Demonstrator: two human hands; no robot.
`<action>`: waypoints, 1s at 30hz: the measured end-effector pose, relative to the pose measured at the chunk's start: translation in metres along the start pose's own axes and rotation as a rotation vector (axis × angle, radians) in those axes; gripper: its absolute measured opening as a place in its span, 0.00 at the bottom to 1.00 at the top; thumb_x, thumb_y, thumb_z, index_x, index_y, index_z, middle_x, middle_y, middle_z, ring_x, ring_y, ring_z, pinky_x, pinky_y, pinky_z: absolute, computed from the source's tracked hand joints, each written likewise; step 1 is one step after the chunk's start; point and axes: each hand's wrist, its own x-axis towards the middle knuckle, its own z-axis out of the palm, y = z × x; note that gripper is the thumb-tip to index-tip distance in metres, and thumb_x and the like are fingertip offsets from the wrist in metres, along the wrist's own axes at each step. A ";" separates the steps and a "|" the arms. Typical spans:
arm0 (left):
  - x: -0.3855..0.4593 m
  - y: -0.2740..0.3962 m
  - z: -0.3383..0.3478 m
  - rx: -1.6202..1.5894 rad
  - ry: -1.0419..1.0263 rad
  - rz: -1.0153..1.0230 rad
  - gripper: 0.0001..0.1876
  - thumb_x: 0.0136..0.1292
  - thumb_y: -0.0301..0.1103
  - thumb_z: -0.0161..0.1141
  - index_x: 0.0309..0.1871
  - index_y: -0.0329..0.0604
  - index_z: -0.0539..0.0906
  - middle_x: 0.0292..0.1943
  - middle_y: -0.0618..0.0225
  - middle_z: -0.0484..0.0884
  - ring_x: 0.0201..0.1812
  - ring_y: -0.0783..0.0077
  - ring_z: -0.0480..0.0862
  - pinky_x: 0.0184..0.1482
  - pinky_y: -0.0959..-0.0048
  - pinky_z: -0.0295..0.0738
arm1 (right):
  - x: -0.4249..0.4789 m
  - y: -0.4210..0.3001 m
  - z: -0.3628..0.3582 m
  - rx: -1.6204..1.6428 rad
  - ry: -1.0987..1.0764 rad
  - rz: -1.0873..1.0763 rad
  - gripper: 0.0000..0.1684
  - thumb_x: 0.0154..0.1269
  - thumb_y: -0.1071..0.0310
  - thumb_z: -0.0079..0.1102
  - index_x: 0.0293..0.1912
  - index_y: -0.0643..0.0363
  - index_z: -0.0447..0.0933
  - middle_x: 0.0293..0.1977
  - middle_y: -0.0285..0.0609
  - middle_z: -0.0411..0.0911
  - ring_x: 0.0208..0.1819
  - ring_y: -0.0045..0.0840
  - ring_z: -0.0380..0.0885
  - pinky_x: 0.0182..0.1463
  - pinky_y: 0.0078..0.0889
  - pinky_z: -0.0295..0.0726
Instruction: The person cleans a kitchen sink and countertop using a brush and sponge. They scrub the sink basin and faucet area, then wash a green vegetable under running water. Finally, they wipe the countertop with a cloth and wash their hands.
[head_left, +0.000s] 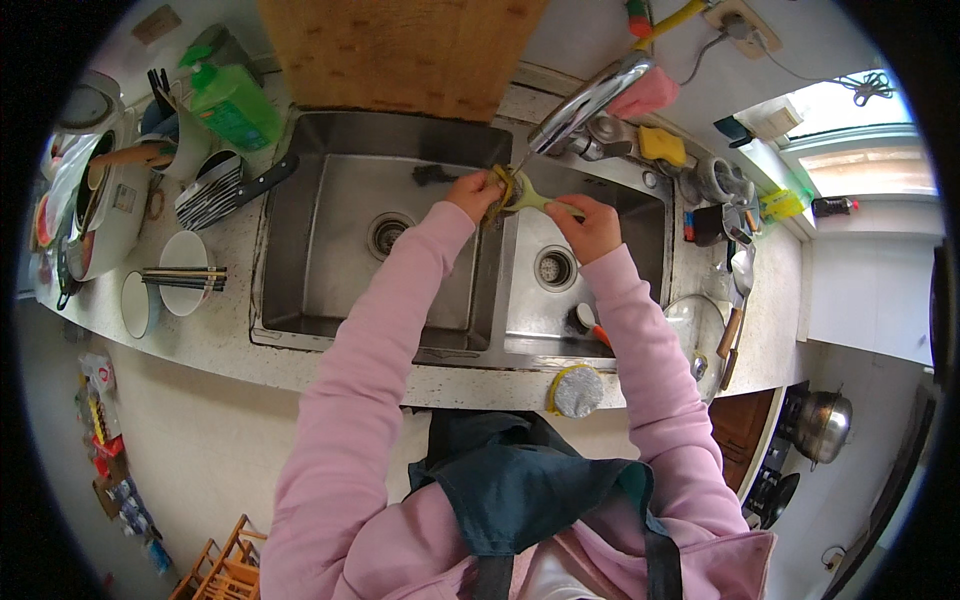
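Note:
Over the divider of a double stainless-steel sink (322, 285), my right hand (590, 226) grips the light green handle of a utensil (534, 198). My left hand (471, 198) holds a yellow-edged scrubbing pad (492, 178) against the utensil's head, which the pad and fingers partly hide. Above them hangs the chrome faucet (589, 101), with a thin stream of water falling onto the pad and head. A brush with a white and orange handle (586, 316) lies in the smaller right basin. A round silver scrubbing pad with a yellow rim (577, 391) rests on the front counter edge.
Left of the sink stand a green soap bottle (234, 105), a black-handled knife (266, 182) in a striped holder, and bowls (187, 262) with chopsticks across them. A wooden board (397, 56) leans behind. To the right are a yellow sponge (661, 146) and a glass lid (694, 330).

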 end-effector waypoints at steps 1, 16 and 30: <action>0.000 0.002 -0.003 0.083 -0.039 -0.044 0.11 0.57 0.33 0.48 0.39 0.36 0.74 0.34 0.71 0.75 0.35 0.80 0.71 0.40 0.81 0.64 | 0.000 -0.002 -0.001 -0.001 -0.012 0.038 0.16 0.48 0.62 0.59 0.31 0.67 0.74 0.16 0.41 0.72 0.19 0.16 0.67 0.24 0.20 0.67; 0.010 -0.002 -0.004 -0.183 0.056 -0.014 0.14 0.55 0.29 0.49 0.45 0.36 0.71 0.37 0.70 0.75 0.38 0.78 0.72 0.42 0.82 0.65 | 0.008 0.002 0.004 -0.067 -0.043 -0.074 0.19 0.48 0.59 0.59 0.33 0.66 0.75 0.12 0.41 0.70 0.14 0.17 0.65 0.19 0.22 0.65; 0.018 -0.012 -0.020 -0.092 0.069 -0.018 0.15 0.54 0.34 0.52 0.44 0.37 0.72 0.37 0.69 0.75 0.38 0.78 0.72 0.41 0.81 0.65 | 0.012 -0.003 0.012 -0.091 -0.099 -0.007 0.16 0.48 0.62 0.59 0.32 0.66 0.74 0.16 0.35 0.71 0.19 0.13 0.65 0.22 0.17 0.66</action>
